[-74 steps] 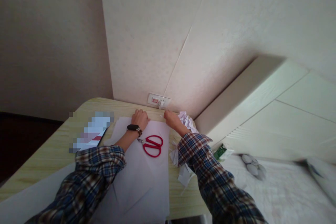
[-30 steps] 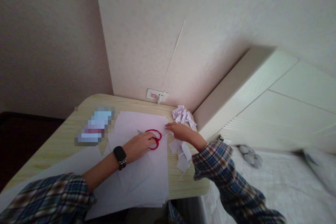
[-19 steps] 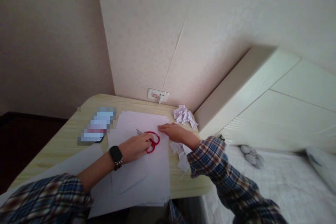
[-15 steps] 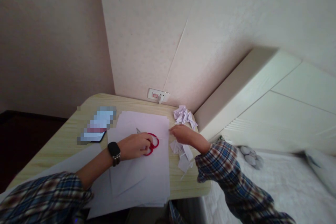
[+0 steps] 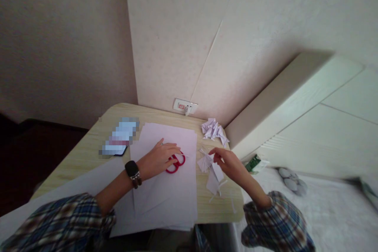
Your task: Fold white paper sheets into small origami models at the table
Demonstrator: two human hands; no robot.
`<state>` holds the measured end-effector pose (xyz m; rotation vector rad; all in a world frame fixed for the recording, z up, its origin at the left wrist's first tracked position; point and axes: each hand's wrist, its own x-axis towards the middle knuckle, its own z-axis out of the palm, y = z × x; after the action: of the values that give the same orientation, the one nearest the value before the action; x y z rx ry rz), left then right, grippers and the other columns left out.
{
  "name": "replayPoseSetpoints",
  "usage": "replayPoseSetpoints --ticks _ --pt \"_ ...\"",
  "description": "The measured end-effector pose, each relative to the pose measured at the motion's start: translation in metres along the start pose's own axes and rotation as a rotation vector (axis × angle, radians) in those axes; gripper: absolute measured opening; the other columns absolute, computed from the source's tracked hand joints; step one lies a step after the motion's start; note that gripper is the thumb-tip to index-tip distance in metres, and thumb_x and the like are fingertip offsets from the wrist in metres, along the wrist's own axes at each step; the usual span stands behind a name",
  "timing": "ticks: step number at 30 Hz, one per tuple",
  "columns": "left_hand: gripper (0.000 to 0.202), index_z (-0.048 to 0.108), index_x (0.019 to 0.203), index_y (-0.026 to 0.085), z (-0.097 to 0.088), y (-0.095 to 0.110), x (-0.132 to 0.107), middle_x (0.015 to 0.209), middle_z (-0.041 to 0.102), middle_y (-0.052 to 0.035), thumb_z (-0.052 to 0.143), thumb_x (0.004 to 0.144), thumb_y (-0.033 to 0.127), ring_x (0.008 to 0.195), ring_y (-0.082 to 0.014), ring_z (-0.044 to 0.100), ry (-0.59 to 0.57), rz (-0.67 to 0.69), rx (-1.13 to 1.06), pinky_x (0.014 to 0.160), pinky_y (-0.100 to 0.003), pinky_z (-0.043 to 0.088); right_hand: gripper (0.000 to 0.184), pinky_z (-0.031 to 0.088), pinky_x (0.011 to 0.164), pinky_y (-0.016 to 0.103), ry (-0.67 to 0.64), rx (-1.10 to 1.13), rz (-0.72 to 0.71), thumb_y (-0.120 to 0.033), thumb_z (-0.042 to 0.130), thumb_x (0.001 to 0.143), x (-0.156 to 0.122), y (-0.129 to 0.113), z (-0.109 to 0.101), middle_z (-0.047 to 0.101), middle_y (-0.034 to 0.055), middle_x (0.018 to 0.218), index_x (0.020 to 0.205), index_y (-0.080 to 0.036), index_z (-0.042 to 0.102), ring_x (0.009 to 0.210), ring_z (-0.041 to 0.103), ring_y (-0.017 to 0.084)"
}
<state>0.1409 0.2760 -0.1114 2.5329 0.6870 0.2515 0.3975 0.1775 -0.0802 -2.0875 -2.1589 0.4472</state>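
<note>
My left hand is spread over a pair of scissors with red handles, its fingers apart and resting on or just above them. The blades are hidden beneath the hand. Under the scissors lies a stack of white paper. A thin white paper strip crosses near the handles. My right hand hovers at the small pile of white paper scraps right of the stack, its fingers loosely bent and apart. No item shows clearly between them. Farther back sits a cluster of folded paper pieces.
A phone with a blurred screen lies at the left of the wooden table. More white sheets lie at the front left. A wall socket with a plug is behind. To the right are a bed and its headboard.
My left hand has opened from its curl at the scissors and spread flat over them. My right hand has moved down and right to the scraps. The view has shifted slightly left.
</note>
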Motion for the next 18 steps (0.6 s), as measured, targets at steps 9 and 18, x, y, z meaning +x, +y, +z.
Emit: replayPoseSetpoints --ticks 9,18 --pt "0.038 0.059 0.118 0.014 0.028 0.013 0.000 0.134 0.056 -0.0155 0.063 0.080 0.014 0.130 -0.0304 0.044 -0.022 0.099 0.024 0.107 -0.050 0.036 0.066 0.030 0.112 0.049 -0.171 0.074 0.143 -0.011 0.060 0.076 -0.071 0.021 0.051 0.033 0.0152 0.148 0.138 -0.021 0.040 0.138 0.032 0.031" --pt "0.036 0.053 0.122 0.015 0.065 0.075 0.011 0.136 0.054 -0.0129 0.056 0.088 0.025 0.135 -0.0274 0.037 -0.087 0.497 0.061 0.113 -0.053 0.025 0.040 0.054 0.087 0.042 0.278 0.237 0.050 -0.013 0.047 0.084 -0.001 0.004 -0.002 0.040 0.0163 0.139 0.125 -0.019 0.049 0.125 0.046 0.026"
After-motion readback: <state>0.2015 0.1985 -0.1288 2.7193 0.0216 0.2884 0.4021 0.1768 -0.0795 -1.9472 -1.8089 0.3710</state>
